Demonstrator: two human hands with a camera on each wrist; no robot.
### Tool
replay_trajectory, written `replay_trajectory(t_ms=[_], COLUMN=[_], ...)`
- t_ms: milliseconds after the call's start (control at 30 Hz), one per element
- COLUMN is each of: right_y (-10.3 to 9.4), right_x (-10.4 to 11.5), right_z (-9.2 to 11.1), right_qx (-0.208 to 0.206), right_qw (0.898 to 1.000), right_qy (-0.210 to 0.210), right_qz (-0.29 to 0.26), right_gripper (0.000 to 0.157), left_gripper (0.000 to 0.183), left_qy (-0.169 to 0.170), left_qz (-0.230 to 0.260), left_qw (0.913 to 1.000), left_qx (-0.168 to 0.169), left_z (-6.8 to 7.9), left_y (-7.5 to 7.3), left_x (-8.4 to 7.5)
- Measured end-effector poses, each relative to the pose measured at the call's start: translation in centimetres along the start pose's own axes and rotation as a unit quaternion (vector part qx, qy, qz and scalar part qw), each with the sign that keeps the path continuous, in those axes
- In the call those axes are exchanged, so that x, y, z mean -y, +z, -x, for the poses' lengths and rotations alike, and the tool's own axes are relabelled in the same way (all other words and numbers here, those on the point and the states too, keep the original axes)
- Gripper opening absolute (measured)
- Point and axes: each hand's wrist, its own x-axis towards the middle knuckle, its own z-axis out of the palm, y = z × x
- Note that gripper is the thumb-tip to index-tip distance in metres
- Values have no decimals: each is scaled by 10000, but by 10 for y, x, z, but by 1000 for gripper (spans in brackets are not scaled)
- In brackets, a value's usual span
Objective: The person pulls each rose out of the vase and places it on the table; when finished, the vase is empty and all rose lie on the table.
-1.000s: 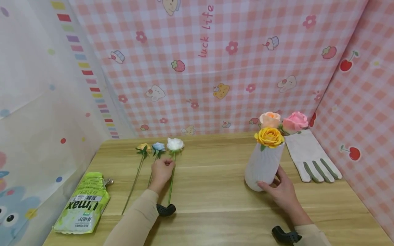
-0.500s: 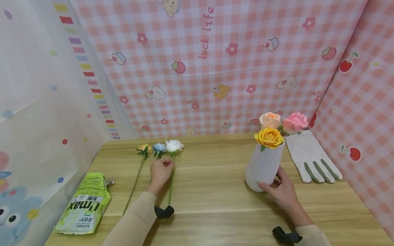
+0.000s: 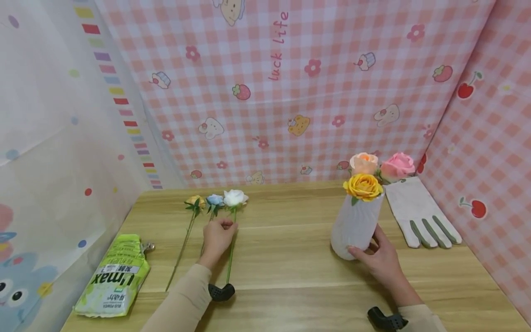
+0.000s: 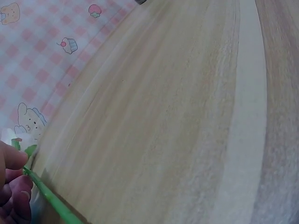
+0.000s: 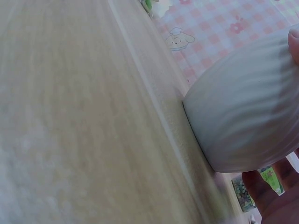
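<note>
My left hand [image 3: 217, 237] pinches the green stem [image 4: 53, 198] of a white artificial rose [image 3: 235, 198] between thumb and fingers, a little below the bloom. Its stem [image 3: 230, 258] runs toward the near side of the table. Just left lie a blue rose [image 3: 215, 199], its stem partly hidden by the hand, and a small yellow rose [image 3: 195, 201]. On the right, my right hand [image 3: 381, 260] grips the lower part of a white ribbed vase [image 3: 356, 226], thumb in front and fingers behind. Yellow [image 3: 363, 186], peach [image 3: 363, 163] and pink roses [image 3: 397, 166] show at its mouth.
A green-and-white pouch [image 3: 112, 276] with a metal clip [image 3: 148, 246] lies at the table's left. White work gloves [image 3: 419, 212] with grey-green stripes lie right of the vase. Patterned cloth walls [image 3: 265, 101] enclose the back and sides of the wooden table [image 3: 286, 263].
My left hand has shifted slightly down along the white rose's stem, and the bloom has moved a little. The right hand and the vase have stayed in place.
</note>
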Motion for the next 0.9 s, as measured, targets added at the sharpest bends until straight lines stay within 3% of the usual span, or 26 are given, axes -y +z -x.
replay_trajectory(t_ms=[233, 367, 467, 667, 733, 900], right_y=[1, 1, 0, -1, -1, 1], right_x=[-2, -2, -1, -1, -2, -1], right_z=[1, 0, -1, -2, -2, -1], right_qx=[-5, -13, -5, 40, 41, 25], right_qw=[10000, 10000, 10000, 10000, 10000, 10000], right_qy=[61, 23, -10, 8, 17, 17], right_qz=[31, 18, 6, -35, -4, 23], right_gripper=[86, 85, 85, 85, 85, 86], left_gripper=[14, 12, 12, 11, 12, 14], left_qy=[-72, 74, 392, 988, 1196, 1682], left_qz=[-55, 119, 480, 1400, 1672, 2481], left_qw=[9999, 9992, 9969, 9851, 9786, 9519], left_qx=[-58, -365, -481, -177, 16, 645], left_z=[-2, -6, -8, 3, 9, 25], left_y=[-1, -9, -18, -21, -17, -1], left_x=[3, -12, -36, -107, -130, -182])
